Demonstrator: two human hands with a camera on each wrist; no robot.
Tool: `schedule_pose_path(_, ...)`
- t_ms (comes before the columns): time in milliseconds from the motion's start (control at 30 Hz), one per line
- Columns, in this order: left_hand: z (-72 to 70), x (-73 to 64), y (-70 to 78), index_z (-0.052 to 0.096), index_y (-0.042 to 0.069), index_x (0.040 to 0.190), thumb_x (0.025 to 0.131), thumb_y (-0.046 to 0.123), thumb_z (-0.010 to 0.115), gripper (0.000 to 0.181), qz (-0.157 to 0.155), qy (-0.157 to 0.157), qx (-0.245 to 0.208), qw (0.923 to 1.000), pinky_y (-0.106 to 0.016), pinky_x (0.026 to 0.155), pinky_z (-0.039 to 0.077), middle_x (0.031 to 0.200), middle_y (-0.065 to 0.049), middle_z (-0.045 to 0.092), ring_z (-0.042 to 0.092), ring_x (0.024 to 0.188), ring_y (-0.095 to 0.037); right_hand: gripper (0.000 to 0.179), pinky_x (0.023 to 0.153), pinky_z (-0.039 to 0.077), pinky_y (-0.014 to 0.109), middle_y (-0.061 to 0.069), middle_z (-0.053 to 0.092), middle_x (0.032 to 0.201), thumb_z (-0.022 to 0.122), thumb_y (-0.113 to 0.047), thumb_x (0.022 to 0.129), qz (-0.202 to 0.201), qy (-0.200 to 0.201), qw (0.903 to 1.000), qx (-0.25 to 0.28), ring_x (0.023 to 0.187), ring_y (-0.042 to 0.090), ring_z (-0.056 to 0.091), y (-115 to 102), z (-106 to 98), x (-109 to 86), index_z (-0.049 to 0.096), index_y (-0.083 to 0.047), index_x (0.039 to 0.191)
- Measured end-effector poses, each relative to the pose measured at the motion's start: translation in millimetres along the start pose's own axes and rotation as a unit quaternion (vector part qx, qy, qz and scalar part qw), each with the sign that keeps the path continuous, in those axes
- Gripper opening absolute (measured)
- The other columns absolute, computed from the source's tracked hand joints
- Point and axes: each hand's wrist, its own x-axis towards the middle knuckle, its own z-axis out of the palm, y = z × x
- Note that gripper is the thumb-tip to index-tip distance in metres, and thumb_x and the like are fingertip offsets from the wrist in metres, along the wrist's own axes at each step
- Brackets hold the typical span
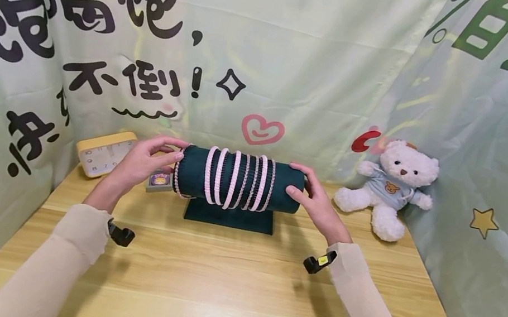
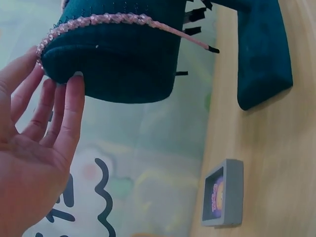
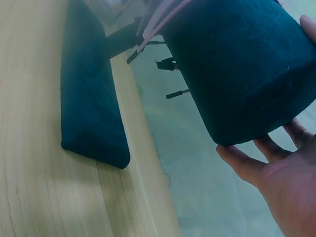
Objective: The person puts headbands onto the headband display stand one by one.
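A dark green velvet headband stand (image 1: 193, 170) has a horizontal roll carrying several pink and silvery headbands (image 1: 232, 180) around its middle. One beaded pink headband (image 2: 94, 19) goes round the roll's left end, its dark-tipped end sticking out behind. My left hand (image 1: 138, 163) pinches this headband with thumb and index finger, while its other fingertips touch the roll's end face. My right hand (image 1: 318, 209) grips the right end of the roll, thumb in front and fingers over the far side. The base (image 1: 229, 217) of the stand rests on the wooden table.
A yellow-framed clock (image 1: 106, 155) stands at the back left, and a small grey box (image 2: 232, 192) with a picture sits near the stand. At the back right a white teddy bear (image 1: 400, 179) leans by the printed curtain (image 1: 324, 80). Curtains enclose three sides of the table (image 1: 211, 287).
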Motion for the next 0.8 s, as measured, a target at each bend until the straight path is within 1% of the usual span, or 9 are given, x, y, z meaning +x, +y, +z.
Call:
schedule_pose_path(67, -0.7, -1.1, -0.8, 0.067, 0.015, 0.147, 0.109, 0.035, 0.07, 0.044, 0.006, 0.0, 0.02, 0.9998, -0.028, 0.097, 0.061, 0.148, -0.008, 0.062, 0.063, 0.123, -0.019, 0.059, 0.126, 0.034, 0.069, 0.001, 0.03, 0.176, 0.066, -0.035, 0.11, -0.001, -0.001, 1.0, 0.002, 0.159, 0.04, 0.033, 0.4, -0.2, 0.2, 0.042, -0.035, 0.164)
schedule_pose_path(133, -1.8, -2.3, -2.0, 0.066, 0.018, 0.149, 0.109, 0.036, 0.069, 0.045, 0.016, -0.005, 0.042, 0.999, -0.029, 0.104, 0.055, 0.153, -0.005, 0.06, 0.06, 0.13, -0.02, 0.059, 0.125, 0.035, 0.069, 0.001, 0.03, 0.176, 0.066, -0.035, 0.11, -0.002, -0.001, 1.0, 0.004, 0.158, 0.04, 0.034, 0.6, -0.1, 0.4, 0.042, -0.033, 0.164)
schedule_pose_path(200, -3.1, -3.7, -3.7, 0.064, 0.02, 0.152, 0.109, 0.036, 0.069, 0.046, 0.026, -0.015, 0.058, 0.9979, -0.035, 0.112, 0.051, 0.158, -0.002, 0.057, 0.055, 0.14, -0.021, 0.061, 0.125, 0.035, 0.069, 0.001, 0.03, 0.176, 0.066, -0.034, 0.11, -0.003, -0.001, 1.0, 0.003, 0.158, 0.04, 0.035, 1.4, -0.4, 0.8, 0.041, -0.03, 0.165)
schedule_pose_path(300, -4.2, -5.6, -6.5, 0.061, 0.02, 0.156, 0.109, 0.03, 0.069, 0.048, 0.044, -0.034, 0.059, 0.9967, -0.05, 0.122, 0.047, 0.166, -0.002, 0.05, 0.048, 0.152, -0.026, 0.062, 0.124, 0.036, 0.069, 0.0, 0.03, 0.176, 0.066, -0.035, 0.11, -0.004, -0.002, 1.0, 0.003, 0.158, 0.04, 0.036, 1.5, -0.6, 1.3, 0.04, -0.029, 0.166)
schedule_pose_path(400, -4.8, -7.3, -9.3, 0.06, 0.018, 0.157, 0.109, 0.024, 0.07, 0.05, 0.054, -0.045, 0.049, 0.9963, -0.059, 0.124, 0.042, 0.17, -0.003, 0.046, 0.044, 0.157, -0.028, 0.063, 0.125, 0.035, 0.068, 0.0, 0.03, 0.176, 0.066, -0.034, 0.11, -0.005, -0.002, 1.0, 0.003, 0.158, 0.04, 0.035, 1.4, 0.0, 1.2, 0.039, -0.026, 0.167)
schedule_pose_path(500, -3.9, -7.0, -10.0, 0.06, 0.018, 0.158, 0.108, 0.023, 0.071, 0.051, 0.059, -0.046, 0.047, 0.9961, -0.064, 0.125, 0.038, 0.17, -0.003, 0.046, 0.042, 0.158, -0.029, 0.064, 0.125, 0.035, 0.069, 0.001, 0.03, 0.176, 0.066, -0.034, 0.11, -0.004, -0.001, 1.0, 0.002, 0.158, 0.04, 0.035, 1.0, 0.4, 0.7, 0.038, -0.026, 0.167)
schedule_pose_path(600, -1.3, -5.3, -8.9, 0.06, 0.019, 0.157, 0.108, 0.025, 0.072, 0.051, 0.063, -0.044, 0.052, 0.9957, -0.067, 0.126, 0.035, 0.17, -0.004, 0.047, 0.04, 0.158, -0.03, 0.064, 0.125, 0.035, 0.069, 0.001, 0.031, 0.176, 0.066, -0.034, 0.11, -0.002, 0.001, 1.0, 0.0, 0.158, 0.04, 0.034, 0.8, 0.1, 0.6, 0.038, -0.026, 0.167)
schedule_pose_path(800, 7.1, -1.5, -6.6, 0.064, 0.016, 0.154, 0.106, 0.022, 0.074, 0.049, 0.072, -0.038, 0.059, 0.9949, -0.066, 0.129, 0.03, 0.168, -0.008, 0.049, 0.039, 0.157, -0.033, 0.065, 0.125, 0.035, 0.069, 0.001, 0.031, 0.176, 0.065, -0.034, 0.111, -0.002, 0.0, 1.0, -0.001, 0.158, 0.04, 0.035, 1.8, -0.2, 1.5, 0.037, -0.024, 0.168)
